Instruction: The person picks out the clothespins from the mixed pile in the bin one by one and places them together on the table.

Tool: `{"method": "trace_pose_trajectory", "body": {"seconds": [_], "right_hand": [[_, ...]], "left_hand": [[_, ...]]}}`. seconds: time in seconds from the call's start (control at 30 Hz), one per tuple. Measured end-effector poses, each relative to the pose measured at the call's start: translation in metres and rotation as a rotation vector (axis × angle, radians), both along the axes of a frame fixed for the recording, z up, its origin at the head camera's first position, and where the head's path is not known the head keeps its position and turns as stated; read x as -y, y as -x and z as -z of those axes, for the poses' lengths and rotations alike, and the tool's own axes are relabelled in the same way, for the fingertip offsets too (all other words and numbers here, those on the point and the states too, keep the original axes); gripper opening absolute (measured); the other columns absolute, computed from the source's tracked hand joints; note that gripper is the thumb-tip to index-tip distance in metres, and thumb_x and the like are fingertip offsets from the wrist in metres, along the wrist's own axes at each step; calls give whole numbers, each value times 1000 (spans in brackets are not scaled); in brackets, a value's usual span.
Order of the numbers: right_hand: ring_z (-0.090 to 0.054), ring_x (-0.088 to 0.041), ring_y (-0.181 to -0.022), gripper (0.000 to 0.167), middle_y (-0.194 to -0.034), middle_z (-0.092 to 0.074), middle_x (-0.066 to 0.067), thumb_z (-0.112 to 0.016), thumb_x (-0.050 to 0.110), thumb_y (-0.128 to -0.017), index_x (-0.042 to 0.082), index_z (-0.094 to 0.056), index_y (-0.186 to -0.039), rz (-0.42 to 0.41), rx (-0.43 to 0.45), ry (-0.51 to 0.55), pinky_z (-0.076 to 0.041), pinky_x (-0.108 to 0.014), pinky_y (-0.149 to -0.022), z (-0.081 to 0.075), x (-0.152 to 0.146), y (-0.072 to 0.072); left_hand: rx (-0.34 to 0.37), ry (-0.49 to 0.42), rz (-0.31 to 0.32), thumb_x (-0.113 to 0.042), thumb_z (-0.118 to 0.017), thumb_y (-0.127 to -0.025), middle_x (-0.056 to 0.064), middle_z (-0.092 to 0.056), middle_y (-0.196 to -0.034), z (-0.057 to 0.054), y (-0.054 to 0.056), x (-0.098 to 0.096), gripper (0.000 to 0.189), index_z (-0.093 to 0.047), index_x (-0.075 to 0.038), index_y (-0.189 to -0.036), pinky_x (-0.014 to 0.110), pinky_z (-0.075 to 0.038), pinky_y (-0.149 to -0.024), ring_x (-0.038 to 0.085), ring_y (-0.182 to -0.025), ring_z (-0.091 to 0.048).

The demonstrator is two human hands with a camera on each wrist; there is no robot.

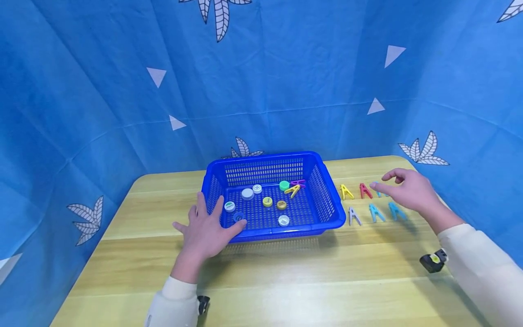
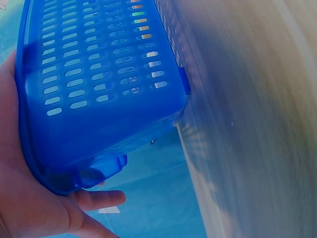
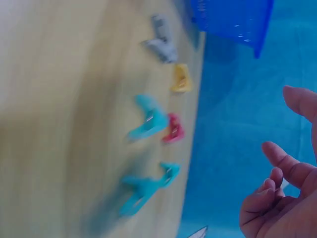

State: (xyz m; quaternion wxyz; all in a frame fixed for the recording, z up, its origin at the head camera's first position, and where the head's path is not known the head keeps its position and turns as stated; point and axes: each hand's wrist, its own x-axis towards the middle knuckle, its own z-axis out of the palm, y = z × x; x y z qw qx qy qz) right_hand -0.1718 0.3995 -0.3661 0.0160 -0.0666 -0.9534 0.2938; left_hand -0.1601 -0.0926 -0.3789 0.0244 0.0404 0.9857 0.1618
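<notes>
My left hand (image 1: 205, 232) rests with spread fingers at the front left corner of a blue plastic basket (image 1: 286, 231); in the left wrist view it lies along the rim. Several bottle caps lie in the basket, among them a green cap (image 1: 284, 185) and a white cap (image 1: 247, 194). A yellow clothespin (image 1: 292, 190) and a purple clothespin (image 1: 301, 183) are there too. My right hand (image 1: 410, 190) hovers above the clothespins on the right, thumb and forefinger apart, nothing between them. It partly hides a blue clothespin (image 1: 379, 190) in the head view.
Beside the basket, a yellow clothespin (image 1: 346, 192) and a red clothespin (image 1: 365, 191) stand in the back row. A grey clothespin (image 1: 354, 216) and two light blue clothespins (image 1: 376, 213) form the front row. A blue curtain (image 1: 286, 91) surrounds the wooden table (image 1: 269, 281).
</notes>
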Motion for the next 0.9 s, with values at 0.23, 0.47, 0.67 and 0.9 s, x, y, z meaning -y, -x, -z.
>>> {"method": "trace_pose_trajectory", "body": {"seconds": [0.23, 0.47, 0.67, 0.9], "right_hand": [[-44, -34, -94, 70, -108, -48, -16, -62, 67, -88, 4, -60, -120, 42, -27, 234, -40, -43, -68, -18, 19, 17], [-40, -40, -118, 73, -138, -45, -21, -61, 67, -88, 3, -57, -122, 91, 9, 407, -42, -49, -84, -22, 38, 28], [-40, -26, -107, 77, -136, -44, -10, -65, 70, -83, 7, -57, -126, 127, 14, 560, -43, -40, -81, -29, 63, 40], [-40, -19, -98, 66, -126, -48, -2, -72, 64, -82, 10, -59, -116, 182, -20, 712, -42, -37, -82, -37, 85, 50]], "left_hand": [[12, 3, -4, -91, -42, -77, 25, 9, -163, -1, -1, 1, 112, -24, -18, -161, 87, 9, -88, 58, -142, -8], [16, -14, 2, -90, -44, -77, 24, 10, -163, 0, -2, -1, 112, -24, -18, -160, 87, 10, -88, 58, -142, -7], [18, -17, 4, -88, -44, -79, 25, 10, -163, -1, -1, 2, 110, -24, -17, -161, 88, 8, -88, 59, -141, -8], [18, -15, 16, -89, -43, -79, 25, 9, -163, -3, 0, 0, 111, -24, -16, -160, 88, 8, -87, 59, -141, -9]]}}
